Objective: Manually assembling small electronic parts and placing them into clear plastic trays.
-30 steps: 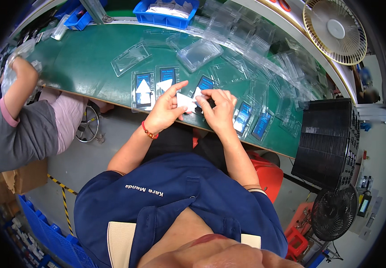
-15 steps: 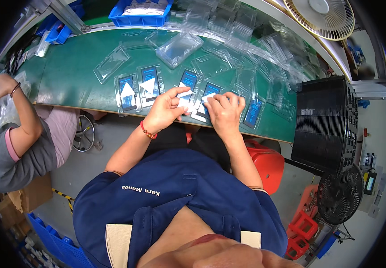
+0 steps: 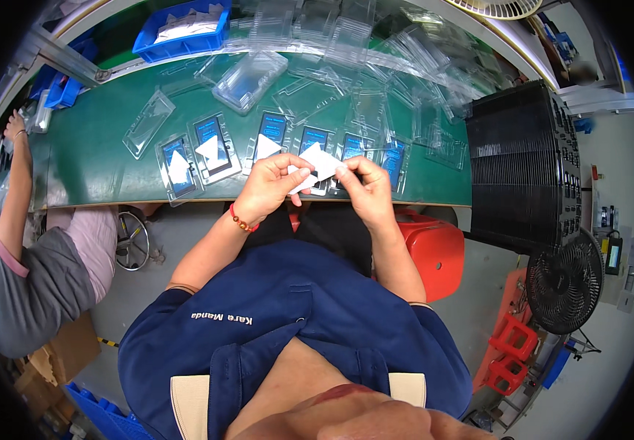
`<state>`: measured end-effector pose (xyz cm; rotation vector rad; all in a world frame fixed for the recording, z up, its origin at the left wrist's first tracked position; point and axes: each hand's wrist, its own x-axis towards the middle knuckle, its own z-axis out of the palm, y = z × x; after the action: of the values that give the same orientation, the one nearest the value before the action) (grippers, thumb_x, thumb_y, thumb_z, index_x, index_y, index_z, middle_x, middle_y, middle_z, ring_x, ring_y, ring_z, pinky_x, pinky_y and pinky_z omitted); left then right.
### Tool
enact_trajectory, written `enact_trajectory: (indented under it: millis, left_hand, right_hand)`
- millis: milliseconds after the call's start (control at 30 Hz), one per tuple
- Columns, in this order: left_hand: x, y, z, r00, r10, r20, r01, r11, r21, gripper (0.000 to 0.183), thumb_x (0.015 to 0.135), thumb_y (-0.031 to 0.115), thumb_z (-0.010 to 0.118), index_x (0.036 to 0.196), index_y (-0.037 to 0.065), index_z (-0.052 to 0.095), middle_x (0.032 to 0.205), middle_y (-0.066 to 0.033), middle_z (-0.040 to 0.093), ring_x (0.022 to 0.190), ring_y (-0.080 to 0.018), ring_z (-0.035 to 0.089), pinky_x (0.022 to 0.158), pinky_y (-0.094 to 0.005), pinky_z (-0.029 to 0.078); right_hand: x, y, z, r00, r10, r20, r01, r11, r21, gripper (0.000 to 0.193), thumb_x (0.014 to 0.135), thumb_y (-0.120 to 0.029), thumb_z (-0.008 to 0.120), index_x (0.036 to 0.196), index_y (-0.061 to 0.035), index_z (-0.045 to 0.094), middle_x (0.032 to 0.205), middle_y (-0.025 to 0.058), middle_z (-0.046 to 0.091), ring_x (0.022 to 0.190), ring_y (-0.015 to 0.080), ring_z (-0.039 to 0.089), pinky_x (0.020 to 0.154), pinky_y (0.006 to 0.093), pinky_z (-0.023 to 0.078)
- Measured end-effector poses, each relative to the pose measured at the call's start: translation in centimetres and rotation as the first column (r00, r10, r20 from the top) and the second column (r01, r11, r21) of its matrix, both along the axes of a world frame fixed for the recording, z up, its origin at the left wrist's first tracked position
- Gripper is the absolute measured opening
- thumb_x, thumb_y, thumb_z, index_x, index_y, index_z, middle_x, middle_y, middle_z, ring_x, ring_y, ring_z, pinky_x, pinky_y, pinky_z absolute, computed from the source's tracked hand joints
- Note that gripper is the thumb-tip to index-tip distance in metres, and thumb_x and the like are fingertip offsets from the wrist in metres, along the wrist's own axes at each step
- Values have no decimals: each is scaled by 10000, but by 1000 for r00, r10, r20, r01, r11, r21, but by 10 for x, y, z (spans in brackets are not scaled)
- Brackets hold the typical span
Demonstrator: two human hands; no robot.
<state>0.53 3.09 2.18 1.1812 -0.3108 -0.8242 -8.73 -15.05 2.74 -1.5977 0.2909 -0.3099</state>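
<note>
Both my hands are raised just over the near edge of the green table, in front of a row of dark flat devices with blue screens, like phones, in clear plastic trays. My left hand (image 3: 271, 185) is closed on white paper pieces (image 3: 324, 166). My right hand (image 3: 368, 189) pinches the right edge of the same paper between thumb and fingers. Behind the paper lies one device (image 3: 314, 136), partly hidden. White triangular pieces lie on the devices to the left, among them a triangle (image 3: 179, 169) on the leftmost one. A device (image 3: 358, 147) beyond my right hand shows its blue screen.
Clear plastic trays (image 3: 251, 81) lie and pile up along the back of the green table (image 3: 104, 147). A blue bin (image 3: 185, 45) holds white pieces. A black stack (image 3: 518, 169) stands at the right end. A red stool (image 3: 430, 253) is below. A co-worker (image 3: 46, 271) sits at left.
My right hand has left the device it was over and now grips the white paper at my left hand. The view has shifted rightward. The co-worker's arm has stretched forward to the table.
</note>
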Motion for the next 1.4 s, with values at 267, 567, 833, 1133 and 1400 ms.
enact_trajectory:
  millis: [267,567,833,1133,1400]
  left_hand:
    - [-2,-7,4,998,45,-32,-42,995,89,171,889,71,677,1034,2,616,792,-46,646,596,-83,608,449,-198,473]
    - [-4,-17,7,1000,8,-29,-5,995,98,240,857,143,736,1020,21,609,705,-7,615,501,-37,541,395,-167,400]
    - [-9,-17,1,997,-75,-15,74,997,-29,195,933,117,629,1082,-8,632,847,-78,669,701,-107,647,537,-223,553]
    - [13,-4,9,995,84,56,-87,995,43,163,939,90,603,1048,-17,660,897,-113,690,717,-136,658,586,-249,557]
    - [222,45,42,339,367,866,-761,648,23,237,914,231,613,1014,32,693,865,-125,721,755,-216,705,698,-318,542]
  right_hand:
    - [-10,-23,2,962,-269,41,148,390,-909,150,795,-232,707,793,-95,644,811,57,591,914,275,507,877,415,303]
    - [-4,8,1,990,143,9,-142,985,-95,136,826,-77,746,890,-9,648,806,20,650,772,94,598,721,244,475]
    - [-7,-1,4,988,150,-25,-142,969,202,128,931,-60,606,868,39,657,818,48,656,767,93,612,719,240,497]
    - [-16,-18,17,981,-191,20,187,925,-330,76,857,-51,630,810,-2,664,711,90,666,695,186,617,652,307,480]
    - [-52,-82,-10,929,-355,109,236,336,-912,185,796,-198,721,874,-57,630,912,125,597,908,336,563,793,437,422]
